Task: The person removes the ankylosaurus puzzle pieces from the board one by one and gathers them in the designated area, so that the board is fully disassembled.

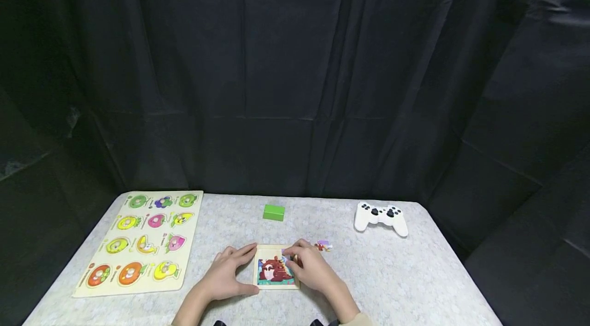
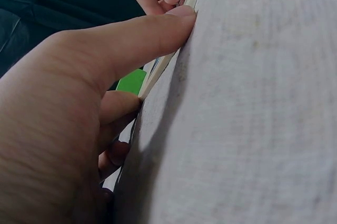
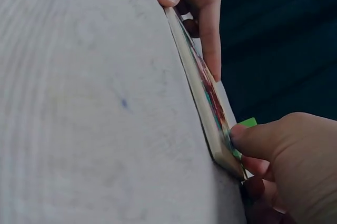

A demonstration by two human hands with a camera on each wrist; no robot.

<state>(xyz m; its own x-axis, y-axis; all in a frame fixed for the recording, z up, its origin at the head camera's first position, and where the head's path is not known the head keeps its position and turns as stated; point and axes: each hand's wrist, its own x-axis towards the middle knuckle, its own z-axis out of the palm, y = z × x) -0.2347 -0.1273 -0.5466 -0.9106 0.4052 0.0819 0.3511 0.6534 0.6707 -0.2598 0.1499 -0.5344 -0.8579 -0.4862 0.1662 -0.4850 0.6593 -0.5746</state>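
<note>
A small wooden-framed jigsaw puzzle (image 1: 275, 269) lies flat on the table, its picture showing a dark red animal over teal. My left hand (image 1: 229, 273) holds the frame at its left side, index finger on the far corner and thumb on the near one. In the left wrist view, that thumb (image 2: 181, 19) lies against the near wooden edge. Over the right part of the picture, my right hand (image 1: 313, 266) pinches a small purplish puzzle piece (image 1: 286, 259) between thumb and index finger, partly hidden. Loose puzzle pieces (image 1: 324, 245) lie just beyond the right hand.
A green block (image 1: 274, 212) stands behind the puzzle. On the left lies a fruit peg board (image 1: 159, 257) with several colourful knobbed pieces. A white game controller (image 1: 380, 218) sits at the back right. Dark cloth (image 1: 295, 85) hangs behind the patterned table (image 1: 396, 285).
</note>
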